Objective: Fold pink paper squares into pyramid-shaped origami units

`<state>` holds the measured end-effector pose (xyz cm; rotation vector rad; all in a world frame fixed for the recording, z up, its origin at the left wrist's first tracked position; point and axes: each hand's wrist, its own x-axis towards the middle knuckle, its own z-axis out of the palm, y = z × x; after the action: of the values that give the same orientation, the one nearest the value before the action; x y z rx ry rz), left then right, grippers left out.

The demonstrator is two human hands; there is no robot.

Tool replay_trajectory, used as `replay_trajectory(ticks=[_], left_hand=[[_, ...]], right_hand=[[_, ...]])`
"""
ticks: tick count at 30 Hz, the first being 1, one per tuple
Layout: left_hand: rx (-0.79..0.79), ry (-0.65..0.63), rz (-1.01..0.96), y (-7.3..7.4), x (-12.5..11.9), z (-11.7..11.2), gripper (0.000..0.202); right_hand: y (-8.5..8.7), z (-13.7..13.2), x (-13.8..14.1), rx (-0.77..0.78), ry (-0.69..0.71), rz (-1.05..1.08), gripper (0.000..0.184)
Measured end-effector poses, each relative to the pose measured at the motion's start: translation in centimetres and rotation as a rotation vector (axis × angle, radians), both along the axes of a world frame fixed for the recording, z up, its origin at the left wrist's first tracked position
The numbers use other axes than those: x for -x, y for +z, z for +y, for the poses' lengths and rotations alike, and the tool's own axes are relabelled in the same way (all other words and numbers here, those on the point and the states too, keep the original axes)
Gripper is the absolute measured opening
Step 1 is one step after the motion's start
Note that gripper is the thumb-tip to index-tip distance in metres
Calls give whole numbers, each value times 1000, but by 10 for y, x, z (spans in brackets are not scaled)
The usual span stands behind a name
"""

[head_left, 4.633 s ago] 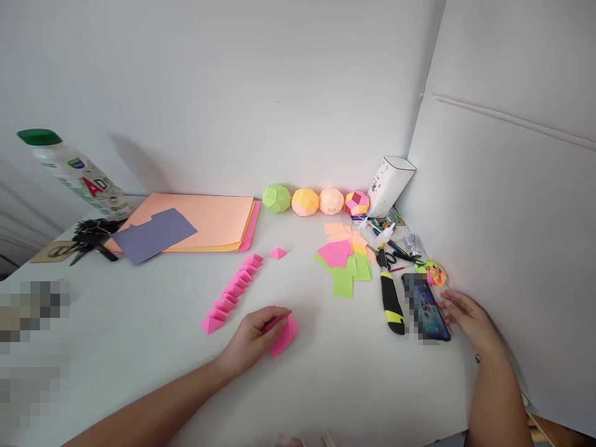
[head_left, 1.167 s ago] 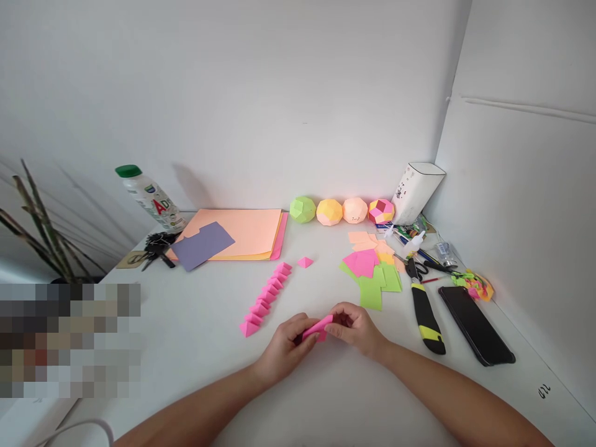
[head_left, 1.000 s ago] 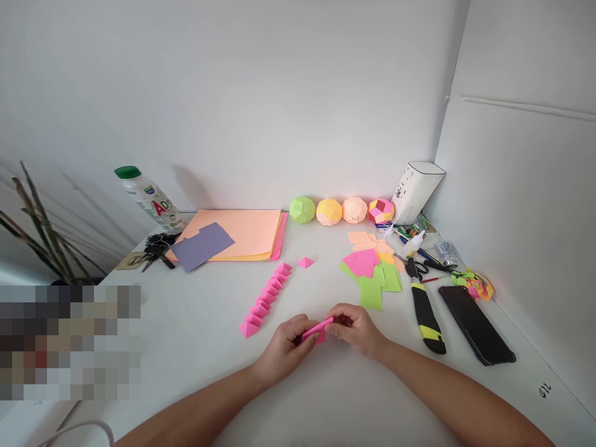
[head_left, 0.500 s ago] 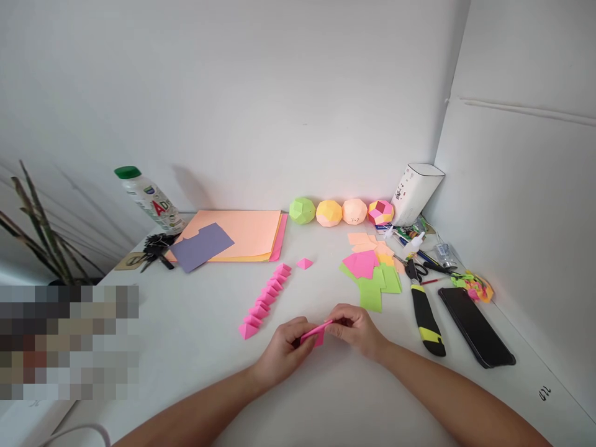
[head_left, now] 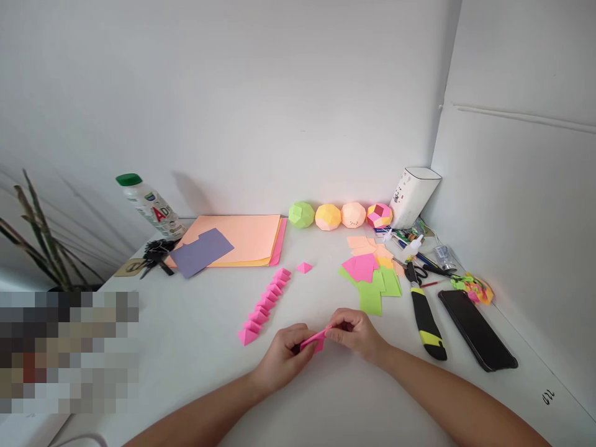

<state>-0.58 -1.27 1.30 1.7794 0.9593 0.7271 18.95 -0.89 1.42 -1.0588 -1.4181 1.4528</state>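
I have left hand (head_left: 285, 355) and right hand (head_left: 357, 335) in a pinching grip on opposite ends of the pink paper (head_left: 320, 342), right of the pink pyramid row (head_left: 266, 303), presumably to steady the fold.

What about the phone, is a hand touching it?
No, the phone lies on the table, while the left hand and right hand both hold the pink paper.

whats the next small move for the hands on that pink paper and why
Probably press along the upper edge of the pink paper to sharpen it: the left hand and right hand already pinch it at opposite ends.
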Motion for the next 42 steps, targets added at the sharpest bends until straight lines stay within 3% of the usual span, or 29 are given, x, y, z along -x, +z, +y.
replay_trajectory(ticks=[21,27,32,42], left_hand=[[96,17,-51,2,1,3,24],[215,43,-119,3,2,5,30],[217,12,-103,2,2,6,26],[317,50,-216,1,2,7,30]], right_hand=[[4,-2,-2,-2,21,11,20],[1,-6,0,-54,28,-9,15],[-5,-8,5,-157,100,-103,20],[-1,-9,6,-34,89,-16,25]])
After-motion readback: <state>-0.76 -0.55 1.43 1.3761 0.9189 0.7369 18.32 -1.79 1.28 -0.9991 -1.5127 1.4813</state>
